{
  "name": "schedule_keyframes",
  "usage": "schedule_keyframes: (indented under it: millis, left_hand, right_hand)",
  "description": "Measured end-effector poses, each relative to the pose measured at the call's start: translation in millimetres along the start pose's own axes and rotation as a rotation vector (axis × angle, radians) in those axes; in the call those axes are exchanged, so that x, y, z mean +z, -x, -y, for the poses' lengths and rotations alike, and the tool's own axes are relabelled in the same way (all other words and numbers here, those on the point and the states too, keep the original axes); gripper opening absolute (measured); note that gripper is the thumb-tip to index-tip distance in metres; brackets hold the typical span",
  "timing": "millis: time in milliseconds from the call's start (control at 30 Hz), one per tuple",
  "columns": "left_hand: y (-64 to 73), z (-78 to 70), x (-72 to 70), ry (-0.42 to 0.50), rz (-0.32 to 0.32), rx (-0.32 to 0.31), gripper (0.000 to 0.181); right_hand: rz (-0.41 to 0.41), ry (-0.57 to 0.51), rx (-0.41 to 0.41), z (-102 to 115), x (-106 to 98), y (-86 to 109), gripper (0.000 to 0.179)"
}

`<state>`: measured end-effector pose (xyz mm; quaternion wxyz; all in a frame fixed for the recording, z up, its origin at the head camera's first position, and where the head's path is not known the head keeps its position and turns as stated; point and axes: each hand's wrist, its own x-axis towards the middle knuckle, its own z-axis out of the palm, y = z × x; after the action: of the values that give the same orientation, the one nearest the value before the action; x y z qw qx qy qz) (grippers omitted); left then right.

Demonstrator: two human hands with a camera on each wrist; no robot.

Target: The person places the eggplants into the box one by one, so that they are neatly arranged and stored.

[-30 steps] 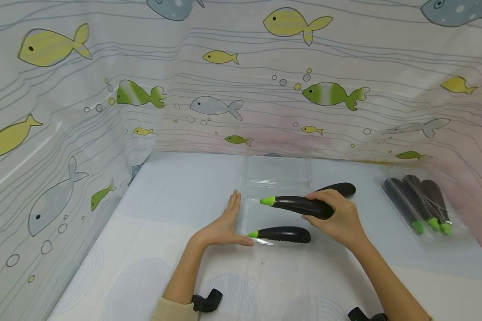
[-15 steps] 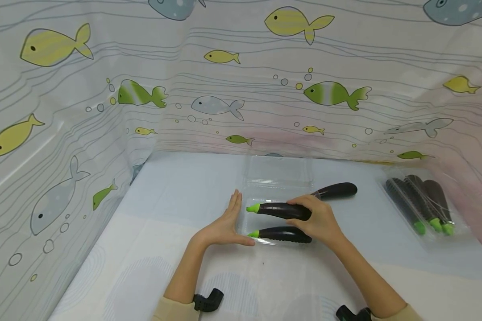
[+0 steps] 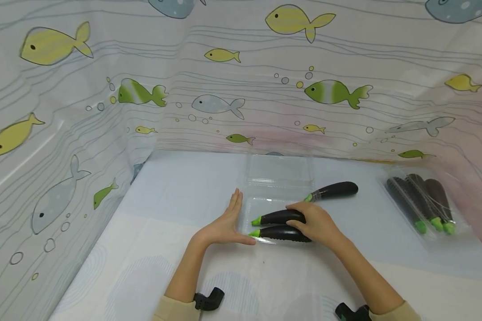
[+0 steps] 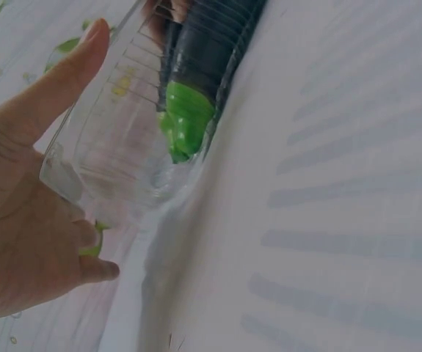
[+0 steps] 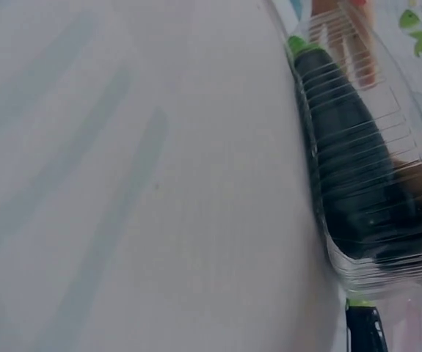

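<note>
At the middle of the table [image 3: 184, 187], an open clear plastic container [image 3: 265, 205] stood with its lid [image 3: 279, 167] folded back toward the wall. Front eggplant [image 3: 284, 232]: located inside the container, along the wall nearest the person, green end to the left. Rear eggplant [image 3: 278, 217]: located just behind the front one, roughly parallel to it, green end also to the left; whether its underside touched the container floor could not be told.

Right hand [image 3: 318, 224]: pinched the thick right end of the rear eggplant, thumb on the near side and fingers across the top and far side. Left hand [image 3: 221, 229]: held nothing in its grip; its fingers were straight and its thumb was spread away from them, bracketing the left end of the container. The pressure applied there could not be told.

Third eggplant [image 3: 337, 190]: lay outside the container, beyond the right hand, thick end pointing right. At the far right, a clear bag [image 3: 463, 227] contained three bagged eggplants [image 3: 423, 196], green ends toward the person. Behind the table hung a fish-printed sheet [image 3: 221, 80]. Each wrist carried a black device, the left one [image 3: 209, 299] beside a beige sleeve [image 3: 176, 310].
</note>
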<state>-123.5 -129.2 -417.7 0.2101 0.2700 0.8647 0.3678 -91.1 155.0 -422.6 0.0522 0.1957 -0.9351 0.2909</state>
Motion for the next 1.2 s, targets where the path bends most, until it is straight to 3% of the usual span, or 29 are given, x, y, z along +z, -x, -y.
schedule_keyframes:
  millis: [233, 433, 767, 1000, 1200]
  left_hand:
    - [-0.9, -0.3, 0.5, 0.002, -0.003, -0.001, 0.137]
    - [-0.7, -2.0, -0.1, 0.005, 0.0, -0.007, 0.136]
    - [0.6, -3.1, -0.5, 0.014, -0.002, -0.012, 0.135]
    - [0.5, -2.5, -0.3, 0.013, -0.004, -0.002, 0.135]
    - [-0.1, -2.3, -0.1, 0.007, -0.005, 0.0, 0.135]
  right_hand:
    - [0.019, 0.045, 0.001, 0.1, 0.1, 2.0, 0.041]
    - [-0.089, -0.081, 0.071, -6.2, -8.1, 9.3, 0.05]
    - [-0.24, -0.193, 0.041, -33.7, -34.2, 22.1, 0.056]
    - [-0.323, -0.195, 0.08, -52.7, -47.0, 30.4, 0.056]
    - [-0.357, -0.215, 0.043, -57.9, -56.0, 32.7, 0.052]
